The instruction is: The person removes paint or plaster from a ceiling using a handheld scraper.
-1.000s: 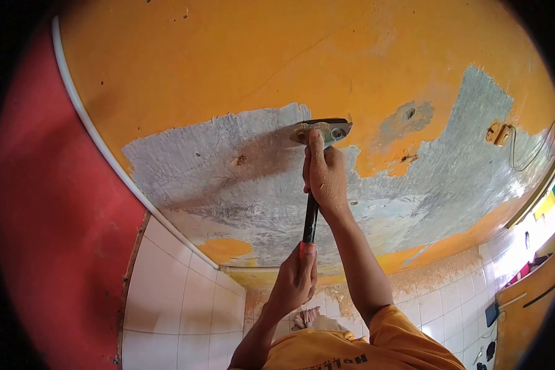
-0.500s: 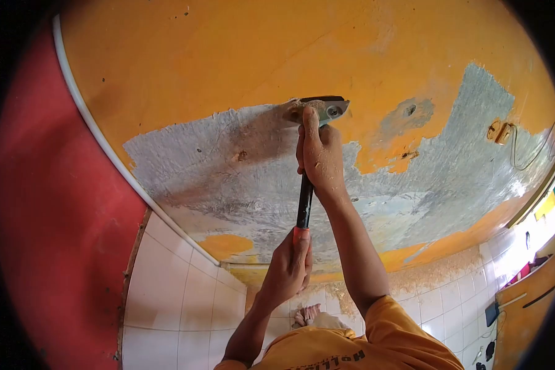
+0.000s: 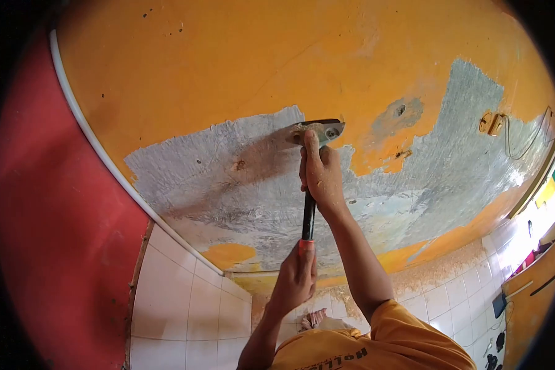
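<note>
A long-handled scraper with a black and red handle lies against the orange wall. Its wide metal head touches the wall where orange paint borders a bare grey patch. My right hand wraps round the upper shaft just below the head, its thumb on the head. Lower down, my left hand grips the red part of the handle. Paint dust clings to my right hand.
A white pipe runs down the corner beside the red wall. An electrical outlet with a hanging cable is at right. Debris lies along the white tiled floor; an orange cabinet stands lower right.
The scraper head and both hands have moved down, toward me. Above the head, a further strip of grey now shows where orange paint was.
</note>
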The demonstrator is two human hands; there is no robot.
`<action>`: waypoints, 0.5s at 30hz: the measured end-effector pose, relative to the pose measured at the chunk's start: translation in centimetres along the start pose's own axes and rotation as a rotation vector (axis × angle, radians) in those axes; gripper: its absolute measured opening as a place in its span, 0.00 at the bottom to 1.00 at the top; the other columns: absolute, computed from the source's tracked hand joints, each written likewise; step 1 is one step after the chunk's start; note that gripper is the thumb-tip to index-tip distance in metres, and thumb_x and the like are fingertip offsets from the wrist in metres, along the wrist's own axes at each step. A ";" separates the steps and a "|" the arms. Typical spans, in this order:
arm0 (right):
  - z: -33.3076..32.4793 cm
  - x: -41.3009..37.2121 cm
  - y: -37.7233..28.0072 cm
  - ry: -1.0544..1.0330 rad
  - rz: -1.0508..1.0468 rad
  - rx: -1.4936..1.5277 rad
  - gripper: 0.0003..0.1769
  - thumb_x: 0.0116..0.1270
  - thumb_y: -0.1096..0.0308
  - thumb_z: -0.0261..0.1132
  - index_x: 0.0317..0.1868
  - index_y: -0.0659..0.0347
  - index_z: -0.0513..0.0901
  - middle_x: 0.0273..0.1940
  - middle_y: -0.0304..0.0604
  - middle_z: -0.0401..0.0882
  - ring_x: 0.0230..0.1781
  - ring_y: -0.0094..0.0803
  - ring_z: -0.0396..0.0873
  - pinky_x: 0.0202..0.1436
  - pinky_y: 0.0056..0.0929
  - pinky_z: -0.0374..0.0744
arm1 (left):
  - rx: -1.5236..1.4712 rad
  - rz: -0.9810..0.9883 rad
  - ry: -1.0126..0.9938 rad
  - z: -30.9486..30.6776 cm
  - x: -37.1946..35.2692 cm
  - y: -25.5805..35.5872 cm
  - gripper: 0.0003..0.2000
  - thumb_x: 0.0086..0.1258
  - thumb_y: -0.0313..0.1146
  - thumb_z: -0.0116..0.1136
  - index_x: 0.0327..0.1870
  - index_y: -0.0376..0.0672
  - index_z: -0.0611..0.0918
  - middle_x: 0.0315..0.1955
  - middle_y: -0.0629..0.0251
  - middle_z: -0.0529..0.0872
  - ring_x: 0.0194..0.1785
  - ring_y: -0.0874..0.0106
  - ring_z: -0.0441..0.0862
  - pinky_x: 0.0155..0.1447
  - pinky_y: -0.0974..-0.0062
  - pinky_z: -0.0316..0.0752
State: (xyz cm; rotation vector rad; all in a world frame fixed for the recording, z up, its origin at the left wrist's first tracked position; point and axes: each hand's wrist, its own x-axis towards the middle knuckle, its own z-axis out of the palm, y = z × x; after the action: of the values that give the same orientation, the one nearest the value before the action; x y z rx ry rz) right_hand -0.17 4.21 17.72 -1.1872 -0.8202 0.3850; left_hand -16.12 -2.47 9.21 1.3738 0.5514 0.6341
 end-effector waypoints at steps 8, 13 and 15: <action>-0.5 1.4 -1.2 -0.038 -0.096 -0.060 0.35 0.80 0.41 0.51 0.21 0.62 0.73 0.09 0.37 0.66 0.08 0.26 0.71 0.14 0.28 0.68 | -0.070 -0.019 -0.018 0.1 0.6 1.4 0.19 0.86 0.50 0.41 0.37 0.45 0.69 0.17 0.74 0.66 0.13 0.82 0.63 0.16 0.80 0.58; -0.6 1.2 -1.3 -0.016 -0.073 -0.058 0.37 0.79 0.37 0.51 0.20 0.58 0.72 0.09 0.33 0.64 0.08 0.22 0.64 0.14 0.24 0.65 | 0.015 0.015 -0.018 0.5 0.9 1.3 0.23 0.85 0.56 0.37 0.38 0.44 0.70 0.14 0.73 0.63 0.10 0.82 0.57 0.13 0.79 0.53; -0.1 1.4 -2.0 0.000 -0.089 -0.036 0.37 0.79 0.37 0.51 0.19 0.57 0.72 0.09 0.33 0.64 0.07 0.22 0.64 0.14 0.24 0.65 | -0.001 -0.009 -0.006 0.1 1.1 1.5 0.21 0.85 0.53 0.40 0.38 0.44 0.69 0.15 0.73 0.65 0.11 0.82 0.61 0.15 0.78 0.57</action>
State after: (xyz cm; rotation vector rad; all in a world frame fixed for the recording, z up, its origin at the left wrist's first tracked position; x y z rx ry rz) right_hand 0.59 4.38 20.04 -1.1792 -0.8797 0.2981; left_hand -15.40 -1.67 10.73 1.3717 0.5522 0.6225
